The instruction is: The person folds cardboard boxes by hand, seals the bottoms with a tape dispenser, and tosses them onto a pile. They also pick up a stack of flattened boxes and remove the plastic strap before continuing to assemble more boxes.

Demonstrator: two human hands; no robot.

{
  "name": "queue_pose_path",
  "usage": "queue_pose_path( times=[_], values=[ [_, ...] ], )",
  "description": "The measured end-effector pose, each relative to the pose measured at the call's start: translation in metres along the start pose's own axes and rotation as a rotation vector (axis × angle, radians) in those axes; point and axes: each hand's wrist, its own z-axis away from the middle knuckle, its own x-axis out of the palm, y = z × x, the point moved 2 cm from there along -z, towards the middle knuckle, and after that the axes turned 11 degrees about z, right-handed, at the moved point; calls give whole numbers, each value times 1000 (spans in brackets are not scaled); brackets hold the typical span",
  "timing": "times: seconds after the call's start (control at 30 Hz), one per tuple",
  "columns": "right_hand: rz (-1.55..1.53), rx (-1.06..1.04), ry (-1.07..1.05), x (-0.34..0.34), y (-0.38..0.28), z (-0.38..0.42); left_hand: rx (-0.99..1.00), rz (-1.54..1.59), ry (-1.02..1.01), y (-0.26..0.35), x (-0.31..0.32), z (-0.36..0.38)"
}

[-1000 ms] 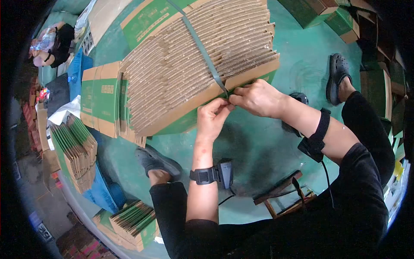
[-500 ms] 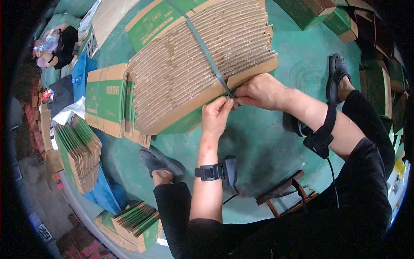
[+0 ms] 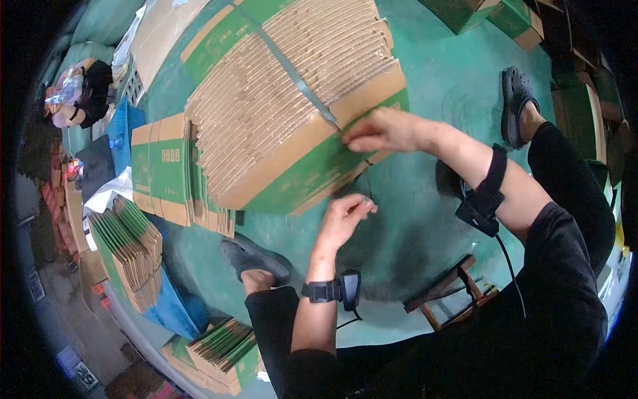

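A large bundle of flattened cardboard boxes (image 3: 286, 86) stands tilted on the green floor, bound by a dark green strap (image 3: 286, 61). My right hand (image 3: 384, 130) is at the bundle's lower right side, its fingers curled together beside the strap; what they hold, if anything, is hidden. Below the bundle and apart from it, my left hand (image 3: 345, 218) has thumb and fingers pinched together, and anything between them is too small to make out. A thin dark line hangs between the bundle and my left hand.
More folded boxes (image 3: 159, 166) stand at the left, with two smaller bundles (image 3: 129, 249) (image 3: 222, 352) below. A wooden stool (image 3: 452, 296) is near my legs. Another person (image 3: 83, 93) is at the upper left. Cartons (image 3: 518, 23) stand at the upper right.
My hands have come apart: the left moved down, away from the strap, and the right stayed near the bundle. The bundle now shows more of its green side.
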Motion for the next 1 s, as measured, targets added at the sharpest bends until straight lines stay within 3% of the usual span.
queue_pose_path(
  times=[0.07, 0.13, 0.17, 0.23, 0.3, 0.37, 0.43, 0.47, 0.63, 0.67, 0.7, 0.73, 0.8, 0.9, 0.97, 1.0],
  values=[
    [-3, -65, -210, 20, 9, 14, -62, 169, 62, 11, 6, 7],
    [-70, -192, 5, 59, 11, 48, 22, 206, 157, 31, 5, 3],
    [-64, -201, 11, 76, 5, 57, 105, 239, 234, 41, 4, -3],
    [92, -3, 309, 94, 4, 67, 140, 117, 201, 46, 9, -11],
    [28, 0, 372, 103, 16, 51, 146, 192, 183, 54, 22, -17],
    [-53, 12, 438, 111, 25, 45, 245, 108, 185, 24, 18, -18],
    [-63, 41, 206, 115, 30, 40, 67, 864, 455, -2, 5, -10],
    [-125, -26, 252, 124, 34, 45, -6, 862, 562, -23, 0, -9],
    [50, -142, 248, 185, 26, 103, -194, 851, 623, -42, -9, -46],
    [113, -157, 74, 200, 14, 119, -173, 865, 671, -42, -8, -47],
    [206, -176, -129, 174, -31, 146, -151, 878, 716, -43, -8, -48],
    [118, -196, -171, 181, -48, 169, -153, 875, 708, -42, -8, -49],
    [-37, -216, -172, 137, -89, 205, -159, 878, 757, -40, -6, -49],
    [-257, -199, -210, 55, -123, 252, -180, 831, 656, -48, -10, -43],
    [-507, -84, -279, 14, -146, 295, -35, 689, 491, -51, -8, -28],
    [-615, -96, -150, -2, -153, 316, -172, 617, 437, -47, -11, -29]
  ],
)
